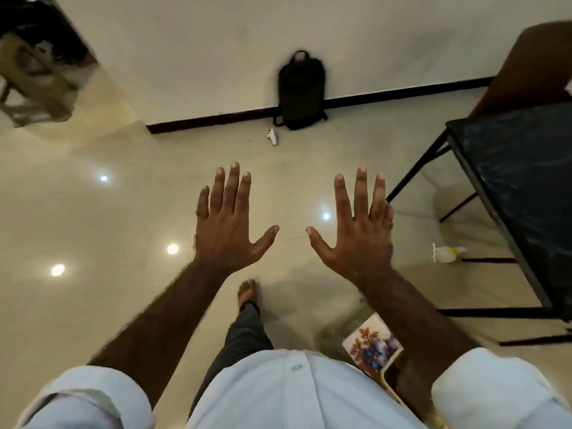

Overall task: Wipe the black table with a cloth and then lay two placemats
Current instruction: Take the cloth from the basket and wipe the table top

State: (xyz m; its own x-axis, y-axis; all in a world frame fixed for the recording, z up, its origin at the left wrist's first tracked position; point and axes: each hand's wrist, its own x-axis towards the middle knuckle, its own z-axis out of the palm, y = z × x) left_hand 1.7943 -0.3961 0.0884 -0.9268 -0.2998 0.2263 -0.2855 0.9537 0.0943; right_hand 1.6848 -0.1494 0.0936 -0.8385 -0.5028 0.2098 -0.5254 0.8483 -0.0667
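The person stands on the glossy beige tiled floor (93, 305) with both arms stretched forward, the left hand (229, 230) and right hand (359, 239) held flat, backs up, fingers spread wide and holding nothing. The black marble-patterned table on thin black metal legs (526, 187) stands off to their right, well apart from both hands, with a crumpled white-and-yellow wad (447, 253) on the floor by its legs. A rectangular floral placemat with purple-blue flowers (373, 348) shows low at their right side, and a black backpack (301, 88) leans against the far wall.
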